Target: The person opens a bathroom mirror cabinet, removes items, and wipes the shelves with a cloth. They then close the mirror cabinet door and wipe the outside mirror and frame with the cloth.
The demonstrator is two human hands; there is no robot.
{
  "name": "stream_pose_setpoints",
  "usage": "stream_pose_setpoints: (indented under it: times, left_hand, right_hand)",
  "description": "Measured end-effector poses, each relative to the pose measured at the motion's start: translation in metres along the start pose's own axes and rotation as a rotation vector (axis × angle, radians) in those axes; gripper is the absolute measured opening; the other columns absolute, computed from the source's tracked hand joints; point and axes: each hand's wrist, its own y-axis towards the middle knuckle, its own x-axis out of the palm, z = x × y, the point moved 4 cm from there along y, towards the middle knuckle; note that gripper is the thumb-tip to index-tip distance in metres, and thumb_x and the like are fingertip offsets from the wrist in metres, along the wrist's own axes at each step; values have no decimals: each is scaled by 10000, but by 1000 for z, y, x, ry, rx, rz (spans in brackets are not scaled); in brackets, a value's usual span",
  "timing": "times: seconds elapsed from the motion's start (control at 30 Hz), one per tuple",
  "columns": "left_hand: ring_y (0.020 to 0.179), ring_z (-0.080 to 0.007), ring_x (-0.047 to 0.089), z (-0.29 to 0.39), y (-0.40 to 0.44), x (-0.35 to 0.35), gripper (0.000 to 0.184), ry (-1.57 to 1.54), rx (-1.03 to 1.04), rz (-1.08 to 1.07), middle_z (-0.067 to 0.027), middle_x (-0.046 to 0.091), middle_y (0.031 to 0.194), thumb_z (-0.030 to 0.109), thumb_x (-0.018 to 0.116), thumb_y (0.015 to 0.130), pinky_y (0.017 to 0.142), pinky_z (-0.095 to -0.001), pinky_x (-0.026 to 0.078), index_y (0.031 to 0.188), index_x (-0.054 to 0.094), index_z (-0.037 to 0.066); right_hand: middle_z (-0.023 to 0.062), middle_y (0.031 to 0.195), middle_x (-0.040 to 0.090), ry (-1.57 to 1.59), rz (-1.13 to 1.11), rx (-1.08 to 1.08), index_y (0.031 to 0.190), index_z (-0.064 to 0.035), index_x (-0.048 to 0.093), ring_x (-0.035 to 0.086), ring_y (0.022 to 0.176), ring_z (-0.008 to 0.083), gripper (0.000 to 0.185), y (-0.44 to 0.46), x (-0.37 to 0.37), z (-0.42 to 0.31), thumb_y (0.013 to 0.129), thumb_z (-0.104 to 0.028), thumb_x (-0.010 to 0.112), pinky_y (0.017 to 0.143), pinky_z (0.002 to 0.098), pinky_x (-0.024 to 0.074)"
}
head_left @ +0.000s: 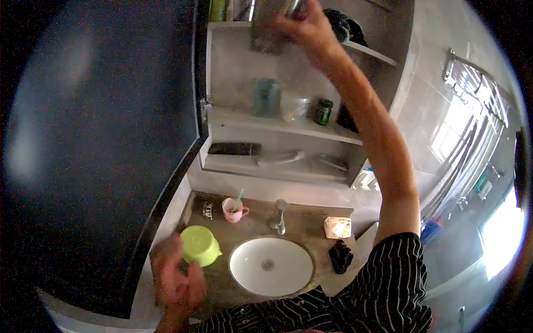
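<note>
My right hand [304,29] is raised to the upper shelf of the open cabinet. Its fingers are curled around something dark and partly see-through, blurred by motion, whose kind I cannot make out. Low on the left, my left hand [180,280] is smeared by motion, so its fingers do not show clearly. It is beside a lime-green round tub [200,245] on the counter; whether they touch I cannot tell. Behind that tub stands a pink cup [234,210] with a green toothbrush-like stick in it.
A white oval basin [271,266] with a metal faucet [279,216] is set into the counter [300,222]. A wrapped packet [337,227] and a crumpled black item [340,257] lie to its right. Cabinet shelves hold a dark green jar [323,112]. The dark door [105,139] stands open leftward.
</note>
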Motion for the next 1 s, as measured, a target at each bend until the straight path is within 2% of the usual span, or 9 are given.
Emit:
stream_pose_setpoints:
  times: [0.07, 0.13, 0.37, 0.43, 0.53, 0.57, 0.6, 0.73, 1.0]
  left_hand:
    - [1254, -305, 399, 33, 53, 24, 693, -315, -9, 133, -187, 383, 1378, 33, 614, 711, 1033, -446, 336, 1349, 349, -16]
    - [1308, -301, 348, 54, 108, 44, 788, -607, 6, 210, -174, 367, 1397, 43, 583, 684, 1052, -448, 339, 1402, 263, -1]
    - [1183, -191, 454, 48, 157, 78, 689, -1126, -328, 1, -84, 482, 1267, 35, 669, 722, 1007, -331, 350, 1342, 369, 34]
    - [1142, -188, 483, 39, 155, 81, 660, -1138, -321, 55, -73, 513, 1230, 17, 663, 721, 994, -328, 361, 1325, 396, 33]
    - [1121, -187, 500, 24, 149, 82, 662, -1070, -331, 81, -68, 525, 1216, 8, 664, 714, 981, -324, 374, 1322, 405, 40]
    - [1120, -187, 501, 21, 147, 81, 669, -1034, -337, 79, -69, 523, 1219, 8, 667, 710, 978, -323, 378, 1325, 403, 43]
    - [1115, -191, 505, 21, 144, 80, 679, -1020, -348, 73, -73, 524, 1219, 7, 665, 709, 975, -328, 383, 1331, 396, 46]
    - [1112, -209, 514, 21, 138, 74, 715, -987, -376, 64, -98, 520, 1227, -1, 656, 706, 965, -350, 402, 1356, 362, 49]
    - [1089, -214, 520, 2, 116, 57, 705, -870, -424, 91, -101, 530, 1188, 31, 667, 696, 926, -359, 434, 1335, 369, 43]
  right_hand:
    - [161, 985, 658, 133, -186, -102, 1355, -37, 360, 645, 872, 256, 730, -48, 29, -15, 723, -121, 716, 804, 403, 517]
    - [178, 963, 649, 140, -365, 61, 1411, -12, 168, 640, 873, 260, 943, -82, 53, -30, 682, -69, 764, 843, 367, 502]
    - [198, 1190, 538, 189, -684, 190, 1429, -12, 151, 555, 1058, 255, 1049, -123, 76, -28, 677, -293, 826, 913, 393, 454]
    - [202, 1195, 537, -192, -703, -53, 1395, -40, 307, 555, 1063, 303, 976, -103, 52, -28, 664, -461, 798, 919, 424, 446]
    - [179, 1276, 511, -1348, 22, -280, 1233, -143, 562, 533, 1110, 357, 828, -7, -20, -2, 597, -641, 746, 909, 435, 453]
    - [151, 1225, 567, -1660, 194, -314, 1224, -132, 564, 570, 1068, 313, 799, 6, -39, -12, 625, -633, 732, 883, 392, 476]
    - [230, 1373, 372, -1647, 20, 22, 1454, -139, 194, 370, 1255, 428, 936, 15, -57, -17, 747, -430, 733, 985, 548, 365]
    - [139, 1102, 636, -1244, -16, -116, 1196, -123, 580, 611, 993, 286, 689, 102, -173, 102, 676, -550, 729, 858, 362, 489]
    - [154, 1056, 644, -1644, -6, 17, 1121, -137, 619, 623, 957, 345, 366, 73, -254, 75, 763, -210, 645, 848, 420, 496]
